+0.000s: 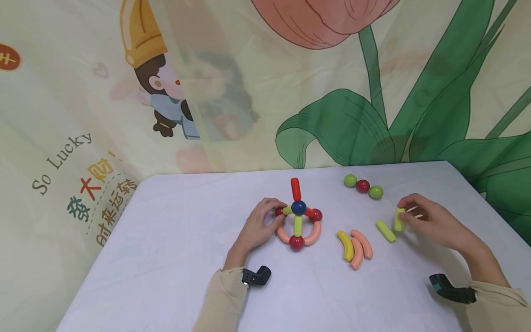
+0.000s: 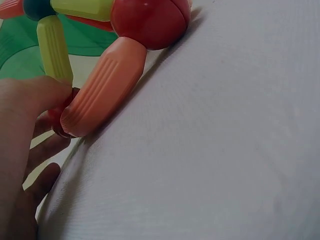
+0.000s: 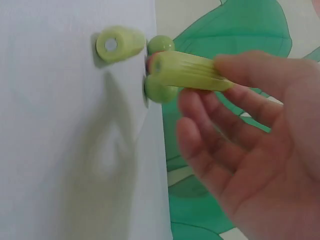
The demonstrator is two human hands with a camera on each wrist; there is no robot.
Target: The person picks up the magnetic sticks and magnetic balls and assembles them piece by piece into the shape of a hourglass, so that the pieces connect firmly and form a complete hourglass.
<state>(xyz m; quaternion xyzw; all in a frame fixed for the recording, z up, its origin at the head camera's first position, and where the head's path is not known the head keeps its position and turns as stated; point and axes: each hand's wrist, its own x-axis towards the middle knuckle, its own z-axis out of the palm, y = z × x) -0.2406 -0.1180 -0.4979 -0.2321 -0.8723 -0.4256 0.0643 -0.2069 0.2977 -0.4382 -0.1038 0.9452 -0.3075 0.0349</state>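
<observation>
My left hand (image 1: 260,223) pinches a red ball at the left of a magnetic building toy. The left wrist view shows the thumb (image 2: 50,92) against that ball, which is partly hidden. A ring of pink curved rods (image 1: 313,234) and red balls (image 1: 296,243) forms the base. Yellow-green rods (image 1: 297,226) lean up to a dark blue ball (image 1: 298,207), topped by an upright red rod (image 1: 295,189). On the right, my right hand (image 1: 433,221) pinches a yellow-green rod (image 3: 187,71) between thumb and fingers, tilted above the table. A second yellow-green rod (image 1: 386,231) lies beside it.
Two green balls (image 1: 376,192) and a red ball (image 1: 362,186) sit in a row at the back right. Between the hands lie a yellow curved rod (image 1: 345,246) and two pink curved rods (image 1: 362,244). A printed cloth (image 1: 249,92) hangs behind the white table (image 1: 166,258).
</observation>
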